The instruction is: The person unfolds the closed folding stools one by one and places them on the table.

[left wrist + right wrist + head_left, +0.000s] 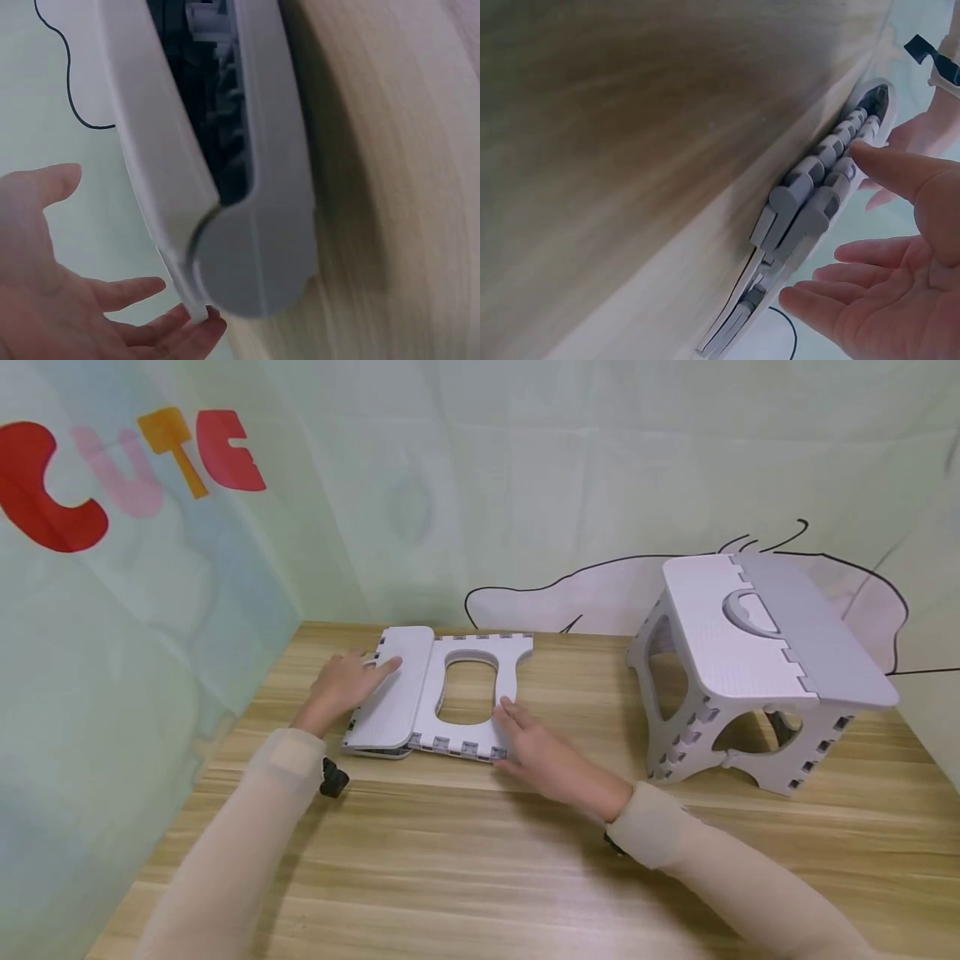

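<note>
A folding stool of white plastic with grey hinge pieces [429, 702] lies folded and flat on the desk of pale, striped wood [450, 843], between the two hands of the person. Its smooth white panel [393, 697] is on the left side, and the part with the rounded opening is on the right. A row of grey hinge blocks [468, 749] runs along the near edge. The left wrist view shows a dark gap between two white layers at one edge of the stool.

The left hand [347, 685] is at the outer edge of the panel. Its fingers are loosely extended and some fingertips touch the edge, while the thumb is apart from the other fingers; it does not grip the stool. The right hand [547, 758] is at the near right corner, with the fingers almost straight and the thumb well separated from them. It has hold of nothing; whether its thumb touches the hinge blocks, I cannot tell.

To the right, well apart from the folded stool, a second stool of white and grey plastic [750, 652] stands unfolded on its legs, with a curved grey handle [750, 614] in its top. Behind the desk hangs a pale green cloth [450, 485], which has the coloured letters "CUTE" [228, 452] on the left and a black outline drawing [570, 597] lower down.
</note>
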{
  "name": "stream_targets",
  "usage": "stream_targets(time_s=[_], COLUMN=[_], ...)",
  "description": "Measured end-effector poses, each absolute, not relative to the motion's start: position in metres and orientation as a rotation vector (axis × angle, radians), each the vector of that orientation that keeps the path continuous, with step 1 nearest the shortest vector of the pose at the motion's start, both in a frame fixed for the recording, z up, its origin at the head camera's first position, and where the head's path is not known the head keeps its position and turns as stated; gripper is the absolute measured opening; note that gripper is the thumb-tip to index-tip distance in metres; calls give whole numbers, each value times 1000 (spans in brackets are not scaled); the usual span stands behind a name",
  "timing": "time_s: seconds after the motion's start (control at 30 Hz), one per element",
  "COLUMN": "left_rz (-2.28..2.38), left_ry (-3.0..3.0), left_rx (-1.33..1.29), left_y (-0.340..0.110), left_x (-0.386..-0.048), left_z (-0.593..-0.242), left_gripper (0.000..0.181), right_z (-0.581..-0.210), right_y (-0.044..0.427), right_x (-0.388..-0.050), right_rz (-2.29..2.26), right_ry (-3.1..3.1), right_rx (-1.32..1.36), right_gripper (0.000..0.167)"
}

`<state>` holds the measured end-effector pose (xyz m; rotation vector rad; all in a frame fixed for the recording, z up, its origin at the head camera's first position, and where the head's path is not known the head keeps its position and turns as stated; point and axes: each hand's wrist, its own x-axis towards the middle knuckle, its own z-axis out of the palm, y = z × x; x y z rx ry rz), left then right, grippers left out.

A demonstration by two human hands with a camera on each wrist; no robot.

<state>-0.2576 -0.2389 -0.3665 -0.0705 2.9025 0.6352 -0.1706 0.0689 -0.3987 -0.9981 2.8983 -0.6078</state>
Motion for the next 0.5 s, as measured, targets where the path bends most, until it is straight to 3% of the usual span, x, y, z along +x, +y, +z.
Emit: stream_targets(time_s=[0.5], left_rz=[759], left_ry=[2852], left_rx=[-96], left_y=[-256], left_x=[-258], left_z=[-373], left_gripper=[91], right_z=[-400], right_y=[53], right_x=[-177], right_rz=[-474], right_ry=[2878], right_rx=[-951], right_gripper=[67])
